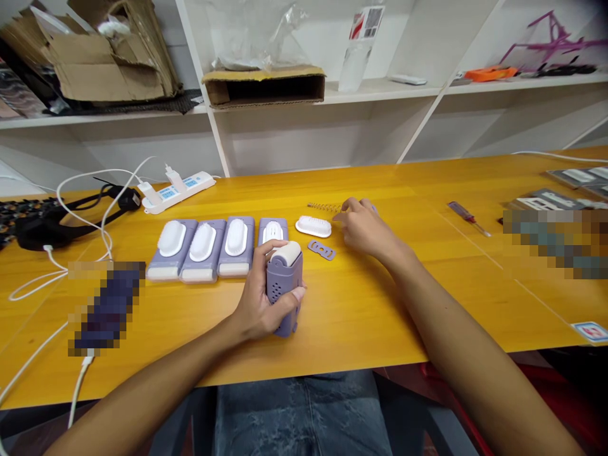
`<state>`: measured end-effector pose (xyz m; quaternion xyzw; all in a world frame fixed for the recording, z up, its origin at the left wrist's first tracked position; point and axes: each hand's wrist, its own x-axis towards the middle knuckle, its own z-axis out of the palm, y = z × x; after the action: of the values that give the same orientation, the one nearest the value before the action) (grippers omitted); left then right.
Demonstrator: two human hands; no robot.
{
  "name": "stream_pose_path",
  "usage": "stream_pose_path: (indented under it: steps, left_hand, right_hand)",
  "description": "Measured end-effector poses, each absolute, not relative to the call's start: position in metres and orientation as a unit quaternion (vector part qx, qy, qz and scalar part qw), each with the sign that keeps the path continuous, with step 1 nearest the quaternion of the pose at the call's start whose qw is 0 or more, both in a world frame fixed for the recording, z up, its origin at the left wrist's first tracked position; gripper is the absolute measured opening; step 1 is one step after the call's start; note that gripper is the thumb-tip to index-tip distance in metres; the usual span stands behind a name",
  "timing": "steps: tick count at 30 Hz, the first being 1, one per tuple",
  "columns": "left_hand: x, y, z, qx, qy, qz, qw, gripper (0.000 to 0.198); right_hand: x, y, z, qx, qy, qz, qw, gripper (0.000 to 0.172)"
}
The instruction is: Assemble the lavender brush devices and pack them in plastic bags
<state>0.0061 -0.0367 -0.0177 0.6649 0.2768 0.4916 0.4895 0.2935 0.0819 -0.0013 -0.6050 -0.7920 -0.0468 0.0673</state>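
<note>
My left hand [268,297] is wrapped round a purple plastic case [285,278] with a white roller at its top end and small holes in its side. It holds the case tilted above the table's near middle. My right hand [358,225] is low over the table with its fingers bent together. What they hold, if anything, is hidden; a bit of purple shows behind the knuckles. Beside its fingertips lies a thin coil spring [324,206]. Left of that hand are a white oval bristled brush head [313,226] and a flat purple slotted plate [322,249].
Several similar purple cases [236,246] with white oval brushes lie in a row at left. Further left are a power strip [179,192], white cables and a blurred dark phone [110,304]. A screwdriver [468,217] lies at right. White shelves [304,136] stand behind the table.
</note>
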Motion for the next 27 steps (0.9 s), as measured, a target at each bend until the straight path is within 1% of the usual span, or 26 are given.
stream_pose_path:
  steps: [4,7,10,12,14,18,20,24,27]
  left_hand:
    - [0.006,-0.037,-0.017,0.665,0.282,0.489,0.489,0.066]
    - [0.006,-0.037,-0.017,0.668,0.278,0.487,0.489,0.067]
    - [0.006,-0.036,-0.017,0.67,0.273,0.486,0.49,0.067]
    - [0.006,-0.036,-0.017,0.672,0.272,0.486,0.489,0.067]
    - [0.006,-0.037,-0.017,0.672,0.271,0.486,0.489,0.067]
    - [0.007,-0.037,-0.018,0.668,0.273,0.482,0.496,0.068]
    - [0.007,-0.038,-0.018,0.668,0.275,0.482,0.496,0.068]
    - [0.006,-0.037,-0.019,0.67,0.278,0.482,0.492,0.068]
    - [0.006,-0.036,-0.019,0.678,0.277,0.481,0.482,0.069]
  right_hand:
    - [0.296,0.086,-0.001,-0.616,-0.764,-0.032,0.189,0.06]
    - [0.296,0.087,0.003,-0.626,-0.728,0.005,0.281,0.07]
    - [0.293,0.085,0.009,-0.625,-0.699,0.037,0.345,0.069]
    - [0.288,0.082,0.012,-0.612,-0.697,0.039,0.372,0.065]
    - [0.282,0.078,0.015,-0.583,-0.706,0.048,0.399,0.066]
    - [0.267,0.069,0.021,-0.524,-0.706,0.145,0.454,0.082]
    - [0.26,0.064,0.025,-0.513,-0.696,0.199,0.461,0.085]
    - [0.254,0.058,0.025,-0.458,-0.689,0.318,0.464,0.073]
    - [0.253,0.054,0.022,-0.389,-0.681,0.399,0.475,0.069]
